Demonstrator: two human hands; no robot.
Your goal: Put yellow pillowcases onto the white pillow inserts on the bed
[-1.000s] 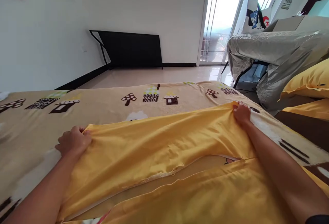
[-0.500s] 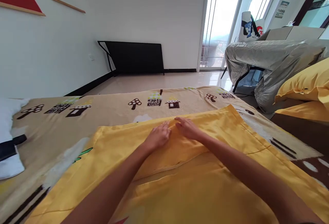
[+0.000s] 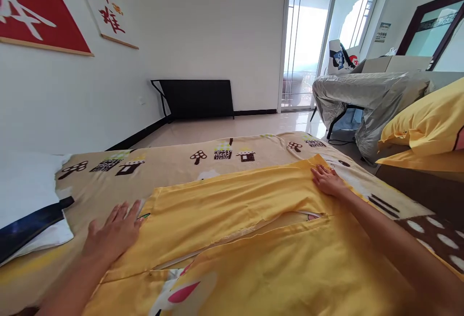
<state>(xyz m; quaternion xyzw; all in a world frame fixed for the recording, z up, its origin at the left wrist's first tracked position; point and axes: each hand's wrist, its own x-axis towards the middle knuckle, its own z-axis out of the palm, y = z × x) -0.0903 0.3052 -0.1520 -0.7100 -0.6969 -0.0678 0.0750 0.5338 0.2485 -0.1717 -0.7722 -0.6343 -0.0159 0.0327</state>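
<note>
Yellow cloth (image 3: 275, 263), far edge (image 3: 235, 176) and slit (image 3: 284, 222) crosswise (right ends farther away)

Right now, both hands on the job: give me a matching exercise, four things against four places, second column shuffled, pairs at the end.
Column one
1. yellow cloth
2. left hand
3. right hand
4. black panel

Column two
A. across the room, in front of the white wall
B. near the far right corner of the yellow cloth
C. spread out over the patterned beige blanket
D. fingers spread, at the left edge of the yellow cloth

Pairs: 1-C, 2-D, 3-B, 4-A
</note>
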